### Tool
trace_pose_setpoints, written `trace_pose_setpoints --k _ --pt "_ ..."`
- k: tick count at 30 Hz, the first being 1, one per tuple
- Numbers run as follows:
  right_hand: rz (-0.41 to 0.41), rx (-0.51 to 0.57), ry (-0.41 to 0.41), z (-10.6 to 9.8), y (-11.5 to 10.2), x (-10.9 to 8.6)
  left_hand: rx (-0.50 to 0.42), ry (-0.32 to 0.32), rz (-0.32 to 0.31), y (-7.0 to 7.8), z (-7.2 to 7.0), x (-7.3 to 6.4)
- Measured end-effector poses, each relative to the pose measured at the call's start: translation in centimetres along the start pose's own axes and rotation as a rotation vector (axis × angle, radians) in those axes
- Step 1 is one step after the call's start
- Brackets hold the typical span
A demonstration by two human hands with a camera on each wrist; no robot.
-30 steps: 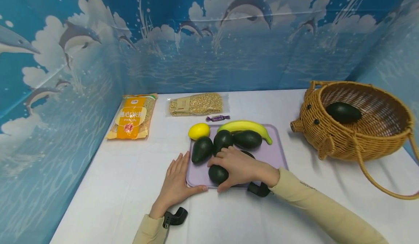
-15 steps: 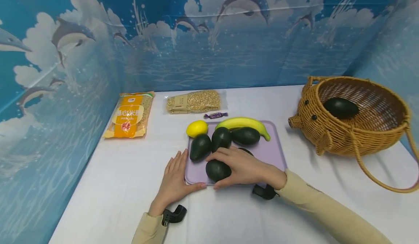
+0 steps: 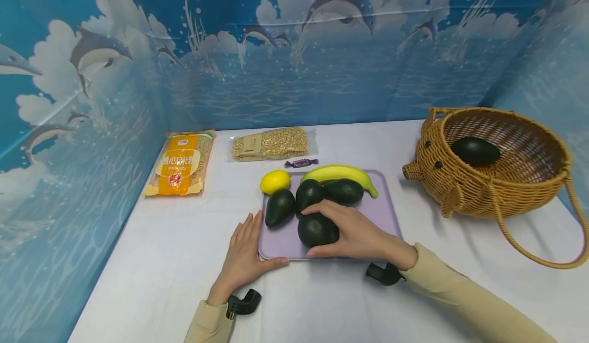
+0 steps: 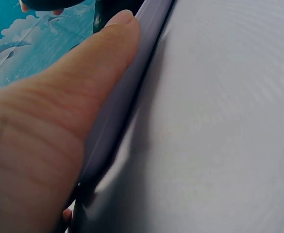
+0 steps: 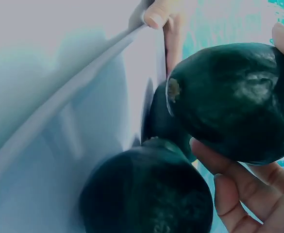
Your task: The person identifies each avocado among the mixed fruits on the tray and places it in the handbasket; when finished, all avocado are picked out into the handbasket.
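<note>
My right hand (image 3: 356, 230) grips a dark green avocado (image 3: 316, 230) between thumb and fingers, raised off the lilac tray (image 3: 386, 205). Beneath it, in the right wrist view, another avocado (image 5: 149, 194) lies on the tray; the hand and held fruit hide it from the head view. Toward the tray's back sit a left avocado (image 3: 279, 208), a middle avocado (image 3: 308, 193) and a right avocado (image 3: 344, 191), with a banana (image 3: 345, 172) behind. My left hand (image 3: 246, 253), fingers straight, rests against the tray's near left corner, thumb (image 4: 108, 53) along the front rim.
A wicker pig-shaped basket (image 3: 442, 189) stands at the right with one avocado (image 3: 476, 151) inside. A lemon (image 3: 275, 181) sits by the tray's back left corner. Behind are a purple wrapped candy (image 3: 301, 163), a clear grain bag (image 3: 276, 144) and an orange-labelled bag (image 3: 179, 164).
My right hand has lifted the avocado off the tray and shifted it slightly right. My left hand keeps its place at the tray corner. The head view has tilted a little.
</note>
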State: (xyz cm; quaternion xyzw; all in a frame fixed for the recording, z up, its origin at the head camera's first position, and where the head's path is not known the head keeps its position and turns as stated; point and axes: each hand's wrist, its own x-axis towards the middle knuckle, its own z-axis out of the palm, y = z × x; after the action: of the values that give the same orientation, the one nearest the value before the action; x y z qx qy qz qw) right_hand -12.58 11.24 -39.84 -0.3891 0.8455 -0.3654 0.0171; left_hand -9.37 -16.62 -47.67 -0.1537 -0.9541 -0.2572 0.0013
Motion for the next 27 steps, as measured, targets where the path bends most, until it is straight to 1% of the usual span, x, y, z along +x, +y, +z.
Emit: trace_pose_setpoints --k 4,10,16,27 --pt "0.009 0.028 0.049 -0.5 0.0 -0.1 -0.001 0.003 0.001 0.0 -0.1 0.0" --pt "0.010 0.050 0.154 -1.4 0.0 -0.4 0.001 -0.001 -0.005 0.0 0.0 0.0" --pt "0.035 0.037 0.275 -2.7 0.3 -1.0 0.005 0.004 0.000 0.0 -0.1 0.0" --pt "0.032 -0.006 0.422 -5.1 1.1 -2.6 0.012 0.003 0.000 -0.1 0.0 0.0"
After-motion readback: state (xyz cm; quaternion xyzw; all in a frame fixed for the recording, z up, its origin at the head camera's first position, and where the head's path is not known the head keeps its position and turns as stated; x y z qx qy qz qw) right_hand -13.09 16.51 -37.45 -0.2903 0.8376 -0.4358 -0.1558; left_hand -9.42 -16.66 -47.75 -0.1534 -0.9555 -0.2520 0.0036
